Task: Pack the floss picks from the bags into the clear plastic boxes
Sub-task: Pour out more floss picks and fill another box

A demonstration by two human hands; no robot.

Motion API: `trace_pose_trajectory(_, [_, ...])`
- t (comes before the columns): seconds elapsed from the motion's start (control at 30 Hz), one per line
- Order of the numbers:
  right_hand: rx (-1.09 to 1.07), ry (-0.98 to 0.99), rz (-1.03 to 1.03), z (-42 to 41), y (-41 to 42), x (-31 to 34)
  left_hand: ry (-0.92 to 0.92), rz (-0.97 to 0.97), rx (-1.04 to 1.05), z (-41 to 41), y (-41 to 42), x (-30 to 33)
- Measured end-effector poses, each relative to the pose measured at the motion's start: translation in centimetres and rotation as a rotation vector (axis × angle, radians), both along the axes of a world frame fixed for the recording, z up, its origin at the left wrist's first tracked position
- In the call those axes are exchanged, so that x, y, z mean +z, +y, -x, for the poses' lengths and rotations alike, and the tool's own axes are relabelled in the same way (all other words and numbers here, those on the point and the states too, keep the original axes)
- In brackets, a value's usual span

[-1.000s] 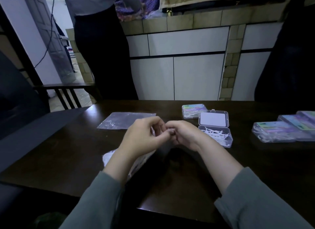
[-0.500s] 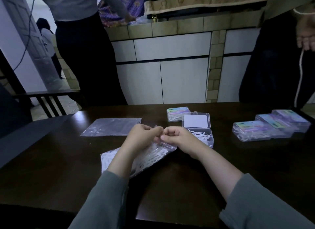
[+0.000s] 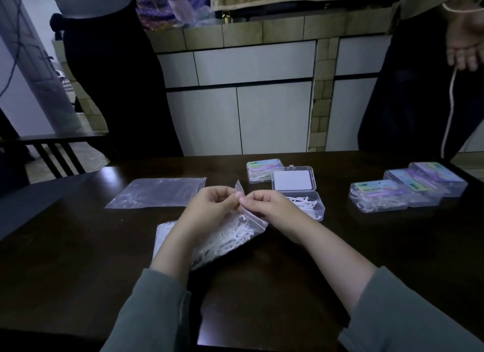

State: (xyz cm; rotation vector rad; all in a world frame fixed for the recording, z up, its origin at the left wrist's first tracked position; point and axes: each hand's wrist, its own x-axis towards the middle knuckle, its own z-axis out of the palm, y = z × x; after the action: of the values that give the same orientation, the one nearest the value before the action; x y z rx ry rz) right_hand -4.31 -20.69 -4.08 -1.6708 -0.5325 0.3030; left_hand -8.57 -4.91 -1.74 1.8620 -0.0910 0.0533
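Note:
A clear zip bag full of white floss picks [image 3: 225,240] lies on the dark table in front of me. My left hand [image 3: 209,207] and my right hand [image 3: 272,207] both pinch the bag's top edge, thumbs nearly touching. Just right of my right hand stands an open clear plastic box [image 3: 301,194], its lid tipped back, with some floss picks in its tray. A closed, filled box [image 3: 263,169] sits behind it.
A flat, nearly empty zip bag [image 3: 157,193] lies at the left. Three closed labelled boxes [image 3: 408,185] are lined up at the right. Two people stand beyond the table's far edge, one left [image 3: 112,76], one right [image 3: 424,76]. A chair [image 3: 52,152] is at the left.
The bag's mouth has been lifted a little and spread between my thumbs. My head has tilted, so the view shows more of the room.

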Motion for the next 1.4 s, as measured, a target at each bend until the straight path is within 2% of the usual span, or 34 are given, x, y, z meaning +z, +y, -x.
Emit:
trace_pose_trajectory(0.27, [0.018, -0.009, -0.003, 0.5, 0.1, 0.1, 0.099, 0.062, 0.007, 0.0, 0.4, 0.0])
trace_pose_trajectory(0.57, [0.042, -0.060, 0.015, 0.5, 0.0, -0.2, 0.105, 0.084, -0.116, 0.1, 0.6, 0.1])
trace_pose_trajectory(0.67, [0.023, -0.077, 0.041, 0.6, -0.1, 0.0, 0.095, 0.034, -0.106, 0.4, 0.3, 0.3])
trace_pose_trajectory(0.77, [-0.062, -0.212, 0.188, 0.8, -0.3, 0.3, -0.065, -0.155, 0.028, 0.8, -0.1, 0.3])
trace_pose_trajectory(0.9, [-0.152, -0.444, 0.320, 1.5, -0.1, 0.6, -0.368, -0.555, 0.148, 1.0, 0.3, 0.3])
trace_pose_trajectory(1.0, [-0.164, -0.555, 0.384, 1.9, 0.2, 0.9, -0.485, -0.682, 0.165, 1.4, 0.6, 0.5])
trace_pose_trajectory(1.07, [-0.197, -0.571, 0.406, 1.8, 0.1, 1.2, -0.516, -0.712, 0.187, 1.9, 0.9, 0.4])
trace_pose_trajectory(1.2, [-0.350, -0.483, 0.468, 1.0, -1.0, 1.7, -0.561, -0.638, 0.341, 2.2, 2.4, 0.4])
trace_pose_trajectory(1.4, [-0.319, -0.365, 0.463, 1.4, -0.4, 1.5, -0.522, -0.533, 0.420, 1.6, 1.9, -0.2])
